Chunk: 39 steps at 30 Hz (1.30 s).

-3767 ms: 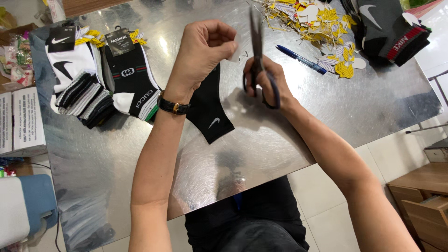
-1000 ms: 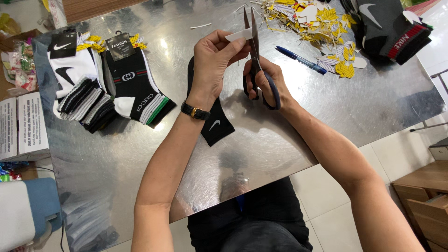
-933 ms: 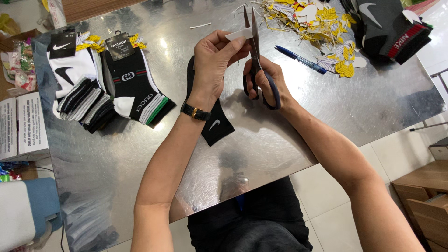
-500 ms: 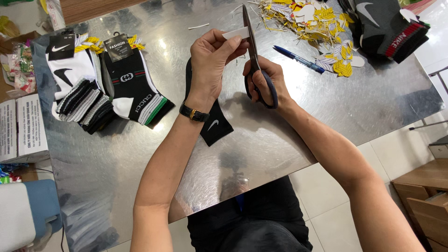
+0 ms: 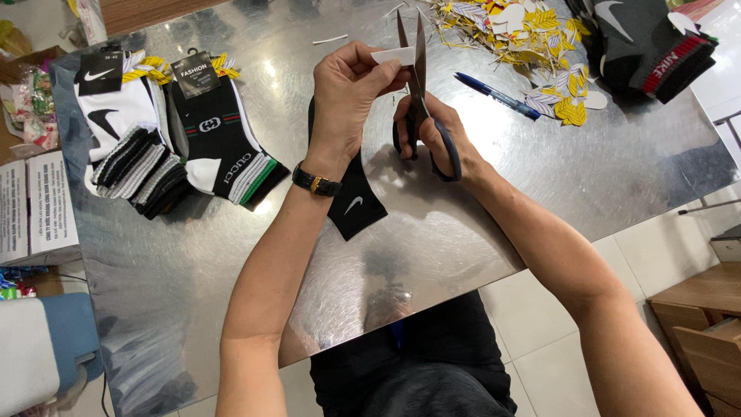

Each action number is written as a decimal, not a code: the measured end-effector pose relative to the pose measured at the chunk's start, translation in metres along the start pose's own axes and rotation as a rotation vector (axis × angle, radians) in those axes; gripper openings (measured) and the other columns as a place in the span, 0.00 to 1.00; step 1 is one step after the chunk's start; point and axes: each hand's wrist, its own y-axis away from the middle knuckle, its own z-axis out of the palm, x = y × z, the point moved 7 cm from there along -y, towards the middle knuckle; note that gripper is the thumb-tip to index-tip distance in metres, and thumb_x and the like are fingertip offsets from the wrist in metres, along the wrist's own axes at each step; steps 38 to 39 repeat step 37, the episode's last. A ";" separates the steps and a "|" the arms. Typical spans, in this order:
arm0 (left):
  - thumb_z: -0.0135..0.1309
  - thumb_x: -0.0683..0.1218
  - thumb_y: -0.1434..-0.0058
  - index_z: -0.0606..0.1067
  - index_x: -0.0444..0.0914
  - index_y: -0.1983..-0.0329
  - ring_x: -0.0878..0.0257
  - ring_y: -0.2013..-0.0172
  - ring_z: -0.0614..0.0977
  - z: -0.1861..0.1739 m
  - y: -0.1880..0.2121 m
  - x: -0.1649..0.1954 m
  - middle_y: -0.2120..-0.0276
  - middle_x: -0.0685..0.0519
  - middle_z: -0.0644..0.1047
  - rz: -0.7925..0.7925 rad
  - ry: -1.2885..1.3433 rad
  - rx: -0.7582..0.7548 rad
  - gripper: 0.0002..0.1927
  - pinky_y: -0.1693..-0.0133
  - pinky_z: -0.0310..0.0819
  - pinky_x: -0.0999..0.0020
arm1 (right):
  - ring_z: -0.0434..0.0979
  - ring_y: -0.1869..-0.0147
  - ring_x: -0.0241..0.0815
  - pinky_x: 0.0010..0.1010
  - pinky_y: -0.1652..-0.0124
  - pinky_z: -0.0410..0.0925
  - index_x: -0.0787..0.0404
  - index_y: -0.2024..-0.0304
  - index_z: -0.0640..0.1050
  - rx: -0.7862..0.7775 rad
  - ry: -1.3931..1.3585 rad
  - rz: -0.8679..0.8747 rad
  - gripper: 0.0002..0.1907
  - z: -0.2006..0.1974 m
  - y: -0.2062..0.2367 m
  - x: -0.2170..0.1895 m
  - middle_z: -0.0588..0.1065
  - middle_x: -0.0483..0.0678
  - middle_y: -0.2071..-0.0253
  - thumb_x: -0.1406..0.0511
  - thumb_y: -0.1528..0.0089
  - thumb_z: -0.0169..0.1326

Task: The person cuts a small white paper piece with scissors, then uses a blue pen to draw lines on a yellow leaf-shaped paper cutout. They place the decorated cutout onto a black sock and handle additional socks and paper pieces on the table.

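The black sock [image 5: 351,197] hangs from the left hand [image 5: 349,96] and lies partly on the shiny metal table [image 5: 540,201], its toe end pointing toward the person; the upper part is hidden behind the wrist and its watch [image 5: 316,183]. That hand is closed in a pinch on the small white paper tag [image 5: 394,55] at the sock's top, thumb and fingertips holding the tag out to the right. The right hand [image 5: 436,135] is closed through the dark loops of the scissors [image 5: 417,73], whose blades point up and stand slightly parted right at the edge of the tag. Compared with a few seconds ago, the left hand has drawn closer to the scissors and the tag now sits against the blades, whereas then the two hands were apart and the sock hung lower; over the last second the pose has hardly shifted, only the blades have settled nearer the paper. I take this to mean the tag is lined up for cutting rather than already cut. Nearby lie a blue pen [image 5: 498,96], a heap of yellow and white paper scraps [image 5: 532,38], a stack of socks [image 5: 177,139] to the left and dark socks [image 5: 648,46] at the far right.
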 end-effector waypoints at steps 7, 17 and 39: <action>0.59 0.37 0.34 0.79 0.32 0.62 0.62 0.62 0.88 0.002 0.000 0.002 0.65 0.47 0.84 0.021 -0.017 -0.007 0.01 0.53 0.87 0.66 | 0.71 0.69 0.32 0.23 0.67 0.68 0.62 0.50 0.70 0.013 -0.046 0.045 0.41 -0.003 0.001 0.008 0.70 0.44 0.69 0.32 0.37 0.45; 0.58 0.36 0.34 0.78 0.34 0.64 0.61 0.63 0.88 0.000 -0.001 0.003 0.67 0.46 0.84 0.017 -0.056 -0.005 0.02 0.55 0.88 0.66 | 0.70 0.72 0.30 0.21 0.70 0.66 0.62 0.53 0.72 0.026 -0.043 0.032 0.38 -0.005 0.002 0.007 0.69 0.41 0.73 0.33 0.36 0.46; 0.61 0.37 0.36 0.79 0.34 0.65 0.61 0.67 0.88 -0.006 -0.006 0.012 0.69 0.47 0.84 -0.054 -0.114 -0.043 0.02 0.59 0.89 0.66 | 0.69 0.74 0.30 0.21 0.73 0.65 0.62 0.55 0.72 -0.017 -0.077 0.033 0.34 -0.004 0.007 0.005 0.68 0.41 0.74 0.37 0.34 0.49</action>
